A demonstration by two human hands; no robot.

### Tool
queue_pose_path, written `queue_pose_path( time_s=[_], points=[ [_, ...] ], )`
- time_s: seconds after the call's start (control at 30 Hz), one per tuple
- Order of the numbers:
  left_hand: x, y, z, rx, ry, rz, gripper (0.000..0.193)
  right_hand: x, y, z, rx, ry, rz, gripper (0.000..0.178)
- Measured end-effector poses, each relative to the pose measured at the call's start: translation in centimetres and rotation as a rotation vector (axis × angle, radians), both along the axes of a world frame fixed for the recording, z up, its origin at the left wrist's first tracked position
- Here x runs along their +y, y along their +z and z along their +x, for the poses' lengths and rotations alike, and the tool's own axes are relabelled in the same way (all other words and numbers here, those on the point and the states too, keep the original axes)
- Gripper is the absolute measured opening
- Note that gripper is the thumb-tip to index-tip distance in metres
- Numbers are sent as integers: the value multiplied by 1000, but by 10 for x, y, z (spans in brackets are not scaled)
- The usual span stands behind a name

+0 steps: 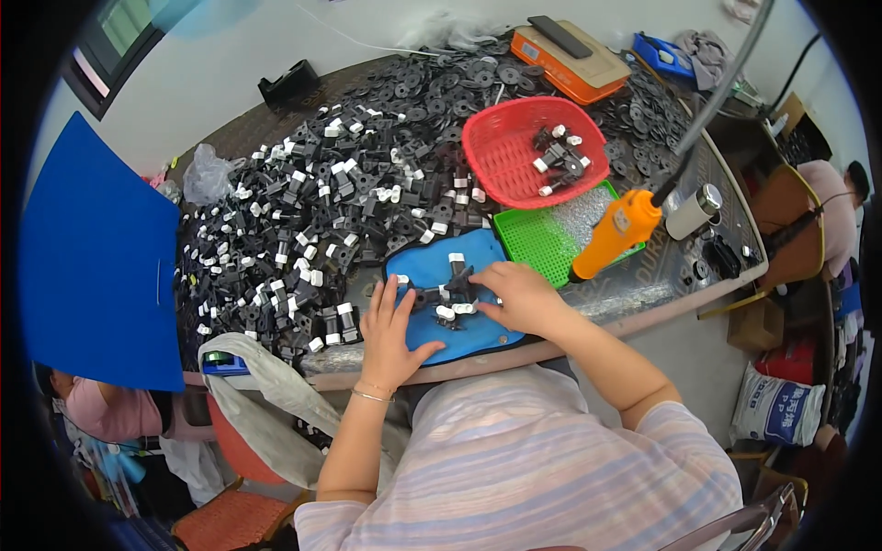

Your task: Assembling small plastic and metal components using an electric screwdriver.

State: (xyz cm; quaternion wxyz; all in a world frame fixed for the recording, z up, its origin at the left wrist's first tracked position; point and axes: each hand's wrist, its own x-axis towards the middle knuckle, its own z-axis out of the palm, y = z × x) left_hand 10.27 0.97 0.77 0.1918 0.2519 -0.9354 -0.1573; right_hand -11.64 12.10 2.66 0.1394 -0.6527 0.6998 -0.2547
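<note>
Blue mat (480, 340) lies on a crowded table (625, 299) beside a white wall (241, 73)

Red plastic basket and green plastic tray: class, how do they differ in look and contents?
The red plastic basket is rounded and deep; the green plastic tray is angular and shallow. The basket holds black-and-white parts, the tray small silvery pieces. Both are open-topped.
</note>
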Motion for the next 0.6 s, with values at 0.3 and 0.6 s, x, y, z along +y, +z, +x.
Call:
queue_pose_path(
  time_s=[0.3, 0.6],
  points=[
    [-14, -4, -2, 253, -122, 87, 47, -28, -10, 11, 106, -41, -35, 40],
    [-32, -27, -25, 166, -3, -70, 44, -44, -1, -3, 151, -205, -216, 24]
  ],
)
